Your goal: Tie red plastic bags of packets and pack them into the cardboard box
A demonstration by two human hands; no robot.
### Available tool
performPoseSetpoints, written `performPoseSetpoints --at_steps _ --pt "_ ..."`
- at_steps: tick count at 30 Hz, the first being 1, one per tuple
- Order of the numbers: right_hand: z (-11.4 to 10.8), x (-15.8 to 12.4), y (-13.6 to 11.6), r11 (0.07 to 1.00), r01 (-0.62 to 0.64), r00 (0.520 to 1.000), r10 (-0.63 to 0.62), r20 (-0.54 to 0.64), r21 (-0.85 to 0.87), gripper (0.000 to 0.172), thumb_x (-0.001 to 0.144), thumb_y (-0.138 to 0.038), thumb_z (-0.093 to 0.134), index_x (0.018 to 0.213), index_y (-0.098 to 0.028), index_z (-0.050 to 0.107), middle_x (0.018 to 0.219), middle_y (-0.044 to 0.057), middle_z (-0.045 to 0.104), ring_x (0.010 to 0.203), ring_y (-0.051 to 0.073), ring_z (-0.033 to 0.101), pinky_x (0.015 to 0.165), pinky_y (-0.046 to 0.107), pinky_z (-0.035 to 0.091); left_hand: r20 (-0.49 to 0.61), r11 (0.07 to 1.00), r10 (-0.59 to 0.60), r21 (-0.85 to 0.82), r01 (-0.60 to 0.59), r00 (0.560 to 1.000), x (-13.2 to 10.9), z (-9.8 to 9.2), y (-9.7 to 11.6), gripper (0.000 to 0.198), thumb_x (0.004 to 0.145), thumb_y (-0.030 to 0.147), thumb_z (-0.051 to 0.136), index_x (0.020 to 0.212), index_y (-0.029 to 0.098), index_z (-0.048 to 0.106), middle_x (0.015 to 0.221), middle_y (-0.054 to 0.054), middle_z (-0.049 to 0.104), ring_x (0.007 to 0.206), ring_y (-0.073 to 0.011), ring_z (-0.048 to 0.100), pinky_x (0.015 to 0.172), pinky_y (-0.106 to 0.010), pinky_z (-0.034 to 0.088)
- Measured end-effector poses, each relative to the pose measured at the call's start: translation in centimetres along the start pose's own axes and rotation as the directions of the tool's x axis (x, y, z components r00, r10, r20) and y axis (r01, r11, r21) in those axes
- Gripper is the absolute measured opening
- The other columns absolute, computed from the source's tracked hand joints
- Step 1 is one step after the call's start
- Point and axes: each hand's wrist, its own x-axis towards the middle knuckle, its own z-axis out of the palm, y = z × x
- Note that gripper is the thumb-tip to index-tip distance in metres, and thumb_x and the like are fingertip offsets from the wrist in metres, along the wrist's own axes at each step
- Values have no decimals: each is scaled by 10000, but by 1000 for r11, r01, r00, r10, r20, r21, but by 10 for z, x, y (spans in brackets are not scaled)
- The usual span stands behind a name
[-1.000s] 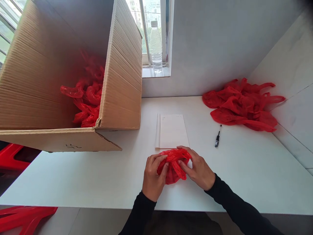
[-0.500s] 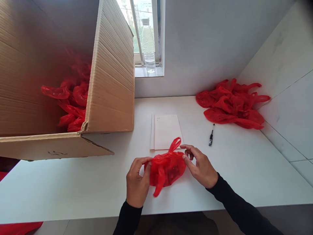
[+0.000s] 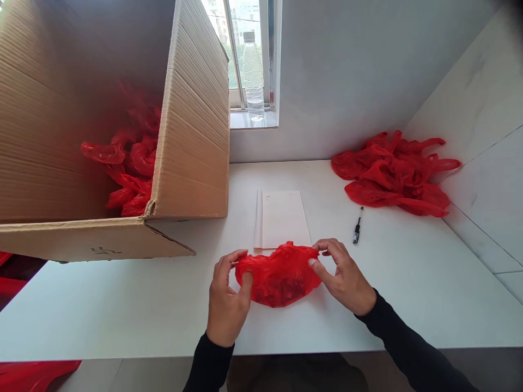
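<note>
A red plastic bag [image 3: 280, 280] is stretched between my two hands, low over the front part of the white table. Dark small contents show through its lower side, too blurred to name. My left hand [image 3: 229, 296] pinches the bag's left edge between thumb and fingers. On the other side, my right hand [image 3: 343, 275] grips the right edge the same way. Just behind the bag lies a notebook [image 3: 285, 218] with a few marks along its top. A black pen [image 3: 357, 227] rests to the right of the notebook.
A large cardboard box [image 3: 192, 136] stands open at the left, with red plastic bags [image 3: 137, 174] inside. More red bags [image 3: 396, 171] are heaped at the table's back right, by the wall. On the window sill stands a water bottle [image 3: 253, 76]. The white table [image 3: 134, 310] ends at the front.
The bag's upright handle loop and hanging strip no longer show. My hands have moved slightly apart, spreading the bag wider. The view has shifted a little.
</note>
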Motion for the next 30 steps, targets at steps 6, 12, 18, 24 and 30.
performPoseSetpoints --at_steps 6,12,18,24,30 --pt "8 -1 -18 999 30 991 -34 126 35 159 926 -398 566 1024 -272 568 831 -21 584 779 175 539 739 339 442 98 973 198 104 -208 975 -4 6 25 82 893 259 623 960 265 669 939 -8 655 963 -202 572 818 -324 477" --pt "-6 4 0 953 -99 991 122 -63 287 222 973 -481 481 1010 -267 525 846 -11 602 767 166 565 680 319 454 -114 1000 -4 -7 4 993 3 -14 15 144 900 362 623 956 253 699 952 -14 623 862 -180 584 794 -318 468" --pt "-5 -4 -11 990 35 971 -1 -239 139 168 956 -364 540 1093 -269 527 1115 37 604 1041 209 579 949 429 460 -40 1000 16 26 -14 999 -4 -16 27 253 903 249 571 1116 317 690 980 2 610 805 -157 555 723 -292 467" --pt "7 -18 -44 870 467 852 -491 -180 -159 407 903 -140 570 1280 -260 474 1196 58 584 1170 221 523 1001 416 449 37 984 133 115 -137 990 -9 -8 43 157 852 258 658 1006 258 624 1012 -14 563 810 -159 544 673 -285 494" --pt "0 -5 -32 915 326 929 -357 -102 -236 313 946 -177 509 1245 -265 539 1112 38 661 1000 217 591 981 469 449 -27 998 43 -46 -44 999 -8 -15 34 111 927 330 587 943 250 663 982 -19 577 870 -161 581 663 -254 544"
